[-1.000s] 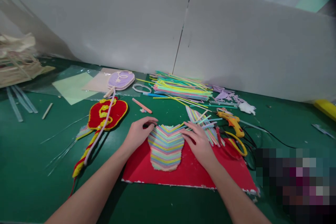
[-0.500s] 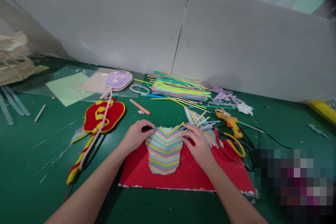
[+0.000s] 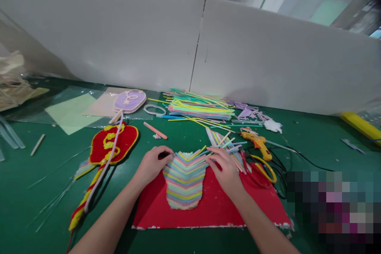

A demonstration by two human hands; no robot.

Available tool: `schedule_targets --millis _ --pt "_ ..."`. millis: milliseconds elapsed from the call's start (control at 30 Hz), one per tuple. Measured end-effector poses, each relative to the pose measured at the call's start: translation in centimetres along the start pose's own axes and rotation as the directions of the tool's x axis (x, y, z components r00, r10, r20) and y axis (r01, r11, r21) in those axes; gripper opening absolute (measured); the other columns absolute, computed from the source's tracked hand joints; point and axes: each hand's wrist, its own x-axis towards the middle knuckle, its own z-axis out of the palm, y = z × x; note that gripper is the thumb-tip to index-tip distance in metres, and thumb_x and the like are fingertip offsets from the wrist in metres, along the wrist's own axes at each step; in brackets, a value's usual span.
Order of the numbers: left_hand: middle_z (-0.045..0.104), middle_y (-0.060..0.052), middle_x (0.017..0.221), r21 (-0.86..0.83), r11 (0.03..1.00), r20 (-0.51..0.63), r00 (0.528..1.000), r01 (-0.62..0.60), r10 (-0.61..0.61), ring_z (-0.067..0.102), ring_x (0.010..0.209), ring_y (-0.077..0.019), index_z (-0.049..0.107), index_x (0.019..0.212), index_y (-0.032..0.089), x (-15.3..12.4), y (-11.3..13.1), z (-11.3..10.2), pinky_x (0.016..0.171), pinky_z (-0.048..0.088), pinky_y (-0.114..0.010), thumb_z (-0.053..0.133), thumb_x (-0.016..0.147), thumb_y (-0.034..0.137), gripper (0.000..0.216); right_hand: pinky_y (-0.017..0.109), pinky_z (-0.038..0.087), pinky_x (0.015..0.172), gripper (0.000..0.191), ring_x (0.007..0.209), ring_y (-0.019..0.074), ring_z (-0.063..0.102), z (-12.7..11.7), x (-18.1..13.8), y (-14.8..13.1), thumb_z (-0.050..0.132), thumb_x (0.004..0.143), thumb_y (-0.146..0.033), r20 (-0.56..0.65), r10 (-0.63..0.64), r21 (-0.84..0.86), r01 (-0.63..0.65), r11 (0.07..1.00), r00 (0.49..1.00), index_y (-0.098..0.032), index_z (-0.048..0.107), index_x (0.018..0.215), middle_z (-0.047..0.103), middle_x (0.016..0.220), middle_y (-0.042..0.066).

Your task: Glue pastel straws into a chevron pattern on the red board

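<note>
A striped pastel straw piece with a chevron pattern lies on a red sheet on the green table. My left hand rests at its upper left edge, fingers curled down and pressed onto the top strips. My right hand lies at its upper right edge, fingers stretched flat over the ends of the strips. Loose cut straws fan out just beyond my right hand.
A pile of coloured straws lies by the white wall. A yellow glue gun and yellow-handled scissors sit to the right with black cables. A red and yellow fan ornament and a purple one lie to the left.
The view has tilted up and shifted slightly. Both hands stay on the upper edges of the striped piece, with the fingers shifting only a little.
</note>
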Motion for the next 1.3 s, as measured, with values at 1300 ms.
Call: schedule_targets --millis 1300 --pt "0.071 0.0 0.082 0.022 1.0 -0.015 1.0 -0.013 0.013 0.062 0.081 -0.0185 0.067 0.078 0.024 -0.1 -0.1 0.4 0.075 0.046 -0.03 0.056 0.076 0.026 0.011 0.035 0.043 0.085 0.006 0.097 0.023 0.056 4.5 17.0 9.3 0.068 0.079 -0.021 0.193 0.09 -0.402 -0.005 0.915 0.977 -0.02 0.067 0.085 0.061 0.094 0.007"
